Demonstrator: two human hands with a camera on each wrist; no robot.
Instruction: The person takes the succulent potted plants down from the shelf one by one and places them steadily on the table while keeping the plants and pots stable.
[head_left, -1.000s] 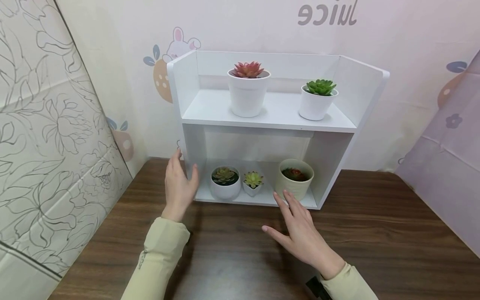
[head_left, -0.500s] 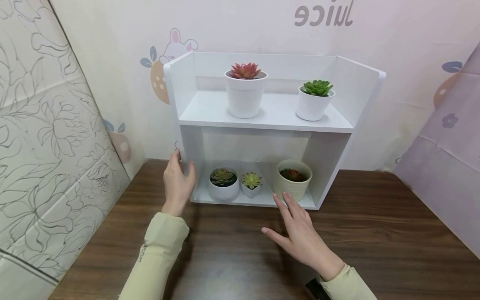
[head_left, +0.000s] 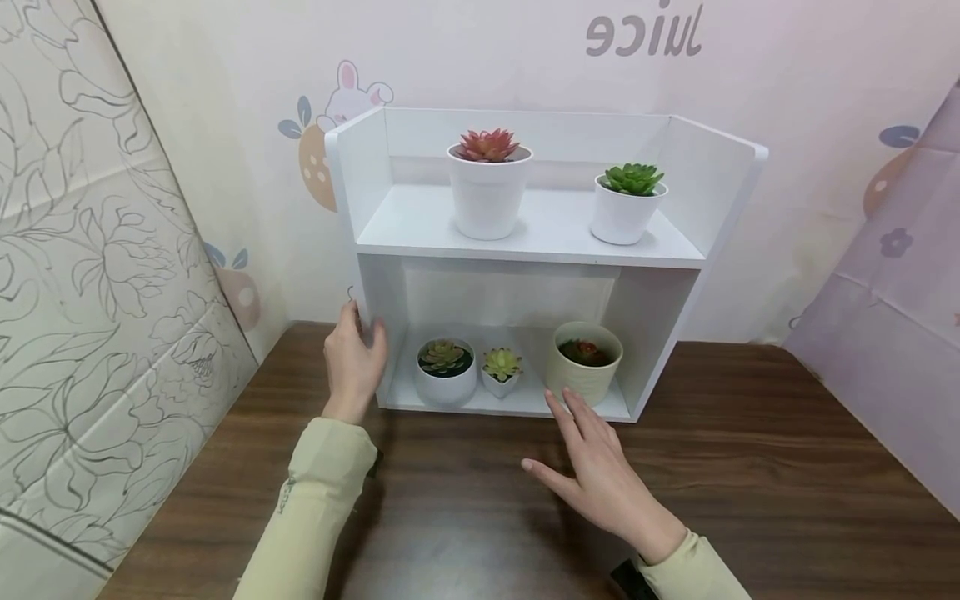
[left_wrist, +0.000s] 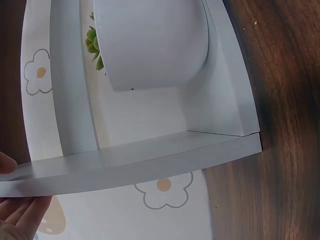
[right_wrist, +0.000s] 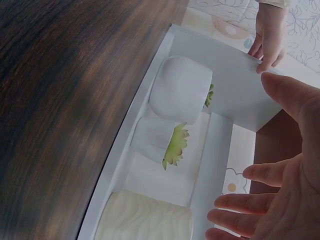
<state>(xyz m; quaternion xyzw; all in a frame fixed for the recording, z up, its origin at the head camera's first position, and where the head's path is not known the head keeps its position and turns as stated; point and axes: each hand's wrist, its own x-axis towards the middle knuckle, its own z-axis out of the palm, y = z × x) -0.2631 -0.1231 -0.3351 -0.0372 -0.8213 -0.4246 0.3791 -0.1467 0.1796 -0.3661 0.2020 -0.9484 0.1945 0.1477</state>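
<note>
Pale printed backdrop (head_left: 810,275) and dark wood-grain bench (head_left: 787,467), with a white two-tier shelf (head_left: 555,215) standing upright on the bench. The left hand (head_left: 352,362) grips the edge of the shelf's left side panel (head_left: 367,175), thumb on the inner face, other fingers curled on the outer. The right hand (head_left: 600,471) has its fingers extended and spread, holding nothing, near the cream pot (head_left: 585,379) at the right of the lower tier; whether they touch it cannot be told. The bench extends in front of the shelf and beyond both its sides. On the lower tier, the round white pot (head_left: 447,388) and small white pot (head_left: 500,386) stand close together, with a wider gap before the cream pot. Above, a broad gap separates the red succulent's pot (head_left: 487,200) from the green succulent's pot (head_left: 624,221), the latter nearer the right panel. Count: one shelf, two tiers, five pots (two above, three below), each with one plant; two hands, two pale green sleeves (head_left: 300,508). Far left: one patterned panel (head_left: 97,275) bearing line-drawn flowers.
</note>
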